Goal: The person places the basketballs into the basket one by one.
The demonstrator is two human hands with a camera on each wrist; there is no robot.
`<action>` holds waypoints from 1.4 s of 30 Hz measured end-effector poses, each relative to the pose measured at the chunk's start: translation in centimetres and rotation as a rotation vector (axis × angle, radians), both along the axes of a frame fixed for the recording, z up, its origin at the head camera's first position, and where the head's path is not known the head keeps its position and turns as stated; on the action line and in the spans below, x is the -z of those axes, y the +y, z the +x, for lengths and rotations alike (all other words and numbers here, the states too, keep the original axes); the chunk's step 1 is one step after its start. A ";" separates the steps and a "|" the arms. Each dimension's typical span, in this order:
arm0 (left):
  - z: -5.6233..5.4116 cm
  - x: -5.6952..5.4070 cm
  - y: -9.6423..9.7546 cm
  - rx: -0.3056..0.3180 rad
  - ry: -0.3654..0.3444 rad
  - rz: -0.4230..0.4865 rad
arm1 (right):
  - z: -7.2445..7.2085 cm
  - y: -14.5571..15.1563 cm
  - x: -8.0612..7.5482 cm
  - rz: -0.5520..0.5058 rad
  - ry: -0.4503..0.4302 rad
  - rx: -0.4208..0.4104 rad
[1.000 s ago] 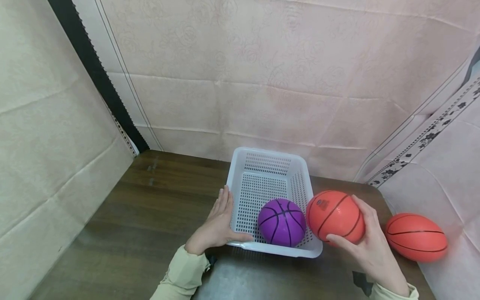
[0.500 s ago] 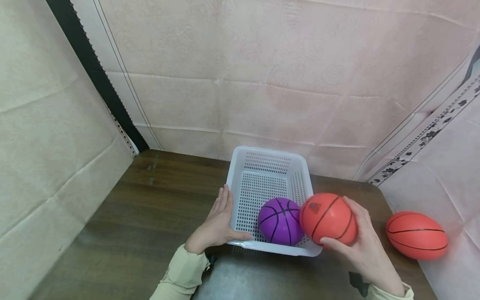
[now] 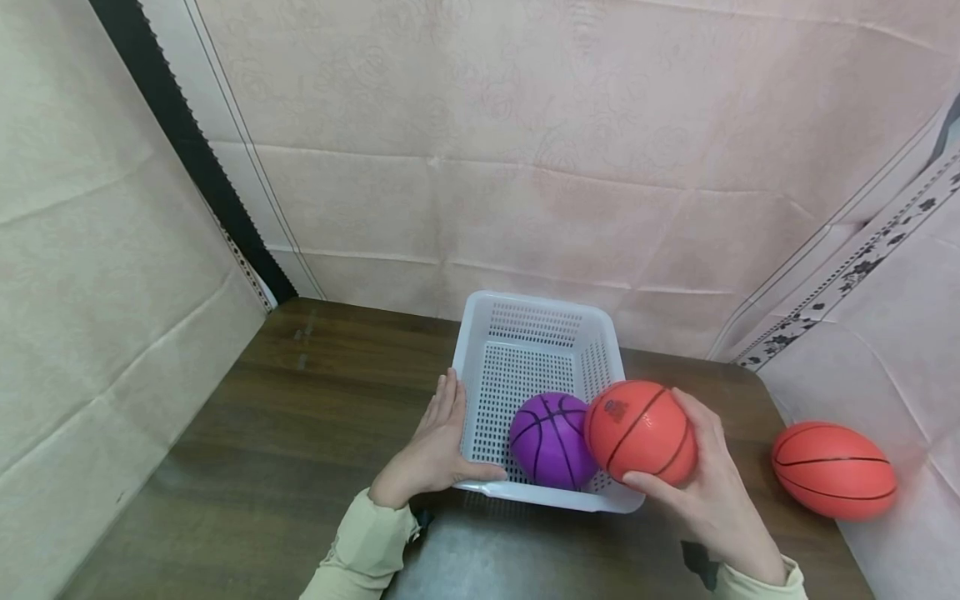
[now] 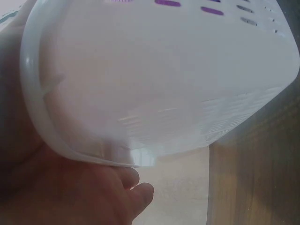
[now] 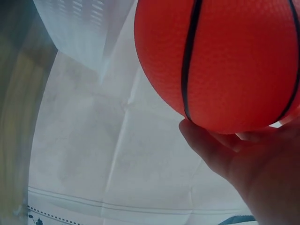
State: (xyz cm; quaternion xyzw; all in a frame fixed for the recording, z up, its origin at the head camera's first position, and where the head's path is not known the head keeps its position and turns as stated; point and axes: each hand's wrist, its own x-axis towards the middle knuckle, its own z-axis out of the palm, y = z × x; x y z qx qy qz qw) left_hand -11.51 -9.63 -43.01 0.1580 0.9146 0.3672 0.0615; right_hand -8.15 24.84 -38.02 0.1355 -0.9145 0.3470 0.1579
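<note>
My right hand (image 3: 712,492) grips a red toy basketball (image 3: 641,429) with black lines, thumb at the near side and fingers round the right side. The ball is above the right side of a white perforated plastic basket (image 3: 474,333), overlapping a purple toy basketball (image 3: 551,446) in the basket's near part. In the right wrist view, fingers touch the red basketball (image 5: 234,61) near its lower edge. My left hand (image 3: 435,450) rests at the basket's near left corner, fingers straight along the left wall, thumb along the near rim. The left wrist view shows the basket's outer wall (image 4: 117,84) close up.
Another red ball (image 3: 834,471) with black lines lies at the right edge of the brown wooden table (image 3: 300,467), beside the cloth on the right. Pale patterned cloth (image 3: 525,167) hangs behind the table and along both sides.
My right hand has carried the red basketball leftward over the basket's right rim. The purple basketball has shifted slightly left. My left hand has stayed in place at the basket.
</note>
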 end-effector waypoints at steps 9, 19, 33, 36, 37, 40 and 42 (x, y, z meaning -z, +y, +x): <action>0.0 0.1 0.0 0.003 0.007 0.014 | -0.3 -1.0 0.5 -0.012 -0.003 0.002; -0.1 0.0 0.0 -0.002 -0.007 -0.005 | -0.5 -1.9 0.8 0.030 -0.078 -0.037; -0.1 0.2 0.1 -0.013 -0.006 -0.009 | -1.3 -3.1 2.1 0.095 -0.153 -0.046; -0.1 0.2 0.1 -0.014 -0.014 -0.007 | -1.4 -3.2 2.1 0.085 -0.133 -0.030; -0.1 0.2 0.1 -0.014 -0.014 -0.007 | -1.4 -3.2 2.1 0.080 -0.133 -0.023; -0.2 0.1 0.1 -0.011 -0.017 -0.003 | -1.4 -3.2 2.0 0.064 -0.148 -0.014; -0.2 0.1 0.0 -0.012 -0.022 0.002 | -1.4 -3.2 2.0 0.057 -0.163 -0.023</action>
